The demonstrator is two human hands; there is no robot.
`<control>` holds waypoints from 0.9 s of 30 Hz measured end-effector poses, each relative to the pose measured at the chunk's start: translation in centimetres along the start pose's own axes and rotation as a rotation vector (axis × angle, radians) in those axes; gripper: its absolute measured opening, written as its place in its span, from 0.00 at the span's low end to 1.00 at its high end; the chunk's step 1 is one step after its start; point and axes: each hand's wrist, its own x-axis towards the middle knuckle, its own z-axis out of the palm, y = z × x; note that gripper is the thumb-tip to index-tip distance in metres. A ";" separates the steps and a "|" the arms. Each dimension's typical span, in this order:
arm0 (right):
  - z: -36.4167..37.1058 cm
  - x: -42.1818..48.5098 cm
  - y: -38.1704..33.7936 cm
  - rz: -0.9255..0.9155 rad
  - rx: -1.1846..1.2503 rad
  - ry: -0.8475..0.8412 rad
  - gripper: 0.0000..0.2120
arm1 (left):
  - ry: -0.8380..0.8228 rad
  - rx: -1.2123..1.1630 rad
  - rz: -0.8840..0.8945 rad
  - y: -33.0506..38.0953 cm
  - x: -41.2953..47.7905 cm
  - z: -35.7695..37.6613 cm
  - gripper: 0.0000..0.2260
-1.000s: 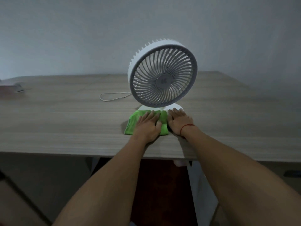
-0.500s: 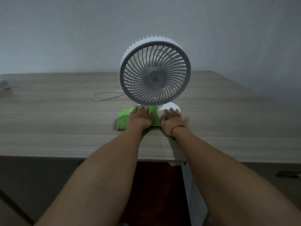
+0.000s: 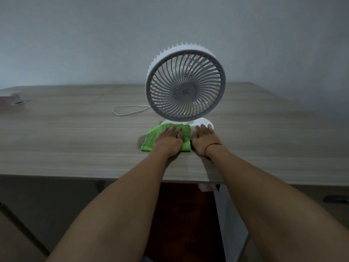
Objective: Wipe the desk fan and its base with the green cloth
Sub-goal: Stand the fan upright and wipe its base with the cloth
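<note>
My two bare forearms, sleeveless as far back as the frame shows, each end in an ungloved hand: my left hand and my right hand. Neither carries a ring or a watch that can be made out in the dim light. My only adornment is a thin red string bracelet, a single strand looped once around my right wrist, crossing it at a slant just behind the heel of that hand. My left wrist is bare. My fingernails are short and unpainted as far as the soft picture shows; finer marks are too blurred to tell.
</note>
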 end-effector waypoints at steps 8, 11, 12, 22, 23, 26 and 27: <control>0.5 -0.4 0.4 -0.070 -0.043 -0.013 0.25 | -0.059 0.100 -0.053 -1.2 5.2 -1.2 0.22; 0.4 -0.4 0.6 0.001 0.100 -0.017 0.27 | -0.061 0.102 -0.046 -1.3 6.1 -1.4 0.22; 0.5 -0.1 0.8 0.007 0.109 -0.029 0.29 | -0.055 0.102 -0.038 -1.2 6.0 -1.4 0.22; -0.3 0.2 0.6 0.025 0.105 -0.082 0.31 | 0.002 0.085 0.071 -0.1 0.5 -0.7 0.23; -0.3 0.3 0.7 0.027 0.109 -0.084 0.33 | 0.004 0.073 0.091 0.0 -0.1 -0.5 0.23; -0.2 0.7 0.9 0.031 0.082 -0.069 0.38 | 0.001 0.034 0.118 -0.6 -0.9 0.0 0.23; -0.2 0.7 1.0 0.031 0.084 -0.064 0.36 | -0.002 0.019 0.113 -0.8 -1.0 0.0 0.24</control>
